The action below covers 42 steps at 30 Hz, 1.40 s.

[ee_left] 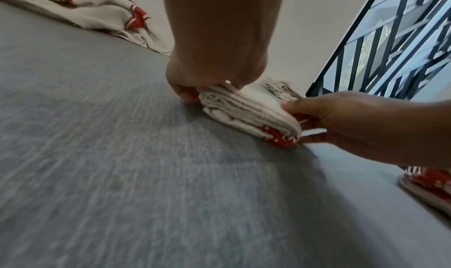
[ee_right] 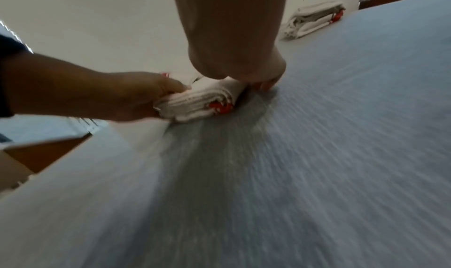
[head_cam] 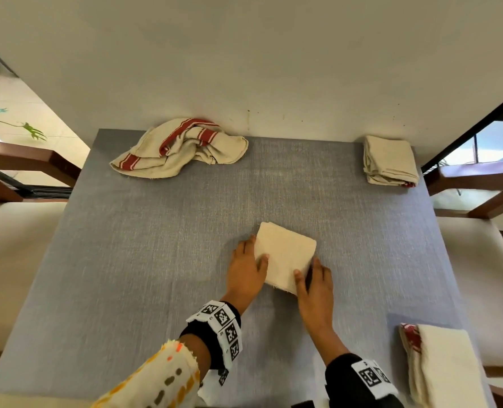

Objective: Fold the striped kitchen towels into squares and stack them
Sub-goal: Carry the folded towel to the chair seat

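A cream towel folded into a thick square (head_cam: pixel 285 256) lies in the middle of the grey-blue table (head_cam: pixel 156 260). My left hand (head_cam: pixel 248 269) pinches its left edge, thumb on top and fingers under. My right hand (head_cam: pixel 312 278) pinches its near right corner the same way. From the left wrist camera, the folded towel (ee_left: pixel 244 110) shows red stripe ends at the corner held by my right hand (ee_left: pixel 341 121). The right wrist view has that folded towel (ee_right: pixel 202 102) between both hands. A crumpled red-striped towel (head_cam: pixel 182 147) lies at the back left.
A folded towel (head_cam: pixel 390 160) sits at the back right corner, and another folded towel (head_cam: pixel 441 363) lies at the near right edge. Wooden chair arms (head_cam: pixel 32 163) flank the table. A white wall (head_cam: pixel 244 69) runs behind it.
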Available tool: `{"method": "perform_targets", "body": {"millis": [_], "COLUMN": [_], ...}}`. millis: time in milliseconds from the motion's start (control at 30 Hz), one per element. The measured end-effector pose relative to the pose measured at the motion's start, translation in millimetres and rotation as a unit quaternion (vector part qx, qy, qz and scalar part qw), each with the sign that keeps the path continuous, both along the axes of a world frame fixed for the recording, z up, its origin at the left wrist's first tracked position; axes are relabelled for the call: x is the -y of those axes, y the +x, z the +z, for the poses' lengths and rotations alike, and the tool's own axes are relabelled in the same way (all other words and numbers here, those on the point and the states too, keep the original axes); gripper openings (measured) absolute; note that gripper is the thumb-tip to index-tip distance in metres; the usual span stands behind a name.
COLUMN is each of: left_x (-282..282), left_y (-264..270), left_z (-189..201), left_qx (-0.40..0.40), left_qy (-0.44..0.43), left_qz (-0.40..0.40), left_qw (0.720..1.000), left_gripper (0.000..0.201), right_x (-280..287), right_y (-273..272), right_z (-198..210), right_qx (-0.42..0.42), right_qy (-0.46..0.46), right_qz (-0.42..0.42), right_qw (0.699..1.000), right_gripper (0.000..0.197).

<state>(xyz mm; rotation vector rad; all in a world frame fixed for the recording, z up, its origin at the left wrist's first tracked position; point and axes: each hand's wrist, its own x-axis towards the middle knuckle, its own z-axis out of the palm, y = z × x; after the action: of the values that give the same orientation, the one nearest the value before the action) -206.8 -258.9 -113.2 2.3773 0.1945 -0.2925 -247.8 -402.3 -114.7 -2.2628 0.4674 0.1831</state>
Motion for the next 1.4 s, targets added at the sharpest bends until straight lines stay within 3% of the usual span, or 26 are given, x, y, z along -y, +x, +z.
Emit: {"method": "perform_targets", "body": {"millis": [100,200,333,467,533,667,833,1033,1200,1400], "left_x": [2,-3,-21,-50,-72,-130,-215,-312,-366,-406], "left_y": [11,14,7,-6,-15,-35,-80,-143,-178,-199], "left_z": [2,5,16,43,56,67,76,76,66,38], "left_qx": [-0.042,-0.097,-0.106,-0.071,-0.060,-0.015,0.008,0.002,0.023,-0.006], "left_qy": [-0.049,-0.069,-0.107,-0.288,-0.321,-0.308,-0.291,-0.244,-0.224,-0.201], "left_qz": [0.058,0.078,0.119,0.205,0.222,0.251,0.289,0.305,0.332,0.319], "left_qw": [0.996,0.990,0.981,0.933,0.919,0.918,0.912,0.920,0.916,0.926], "left_gripper": [0.046,0.040,0.038,0.020,0.019,0.021,0.012,0.025,0.026,0.026], "right_x": [-3,-7,-22,-51,-72,-120,-196,-284,-343,-383], "right_y": [17,27,30,32,31,21,-8,-52,-86,-106], "right_z": [14,30,49,67,74,82,83,71,49,27], "right_qx": [-0.036,-0.069,-0.084,-0.084,-0.090,-0.099,-0.151,-0.201,-0.199,-0.210], "right_qy": [0.159,0.252,0.362,0.423,0.420,0.378,0.353,0.303,0.260,0.216], "right_qz": [-0.096,-0.119,-0.112,-0.083,-0.062,0.002,0.078,0.146,0.162,0.166], "right_qw": [0.982,0.958,0.922,0.898,0.901,0.920,0.920,0.920,0.931,0.939], "right_gripper": [0.045,0.025,0.028,0.030,0.026,0.010,0.016,0.031,0.032,0.029]}}
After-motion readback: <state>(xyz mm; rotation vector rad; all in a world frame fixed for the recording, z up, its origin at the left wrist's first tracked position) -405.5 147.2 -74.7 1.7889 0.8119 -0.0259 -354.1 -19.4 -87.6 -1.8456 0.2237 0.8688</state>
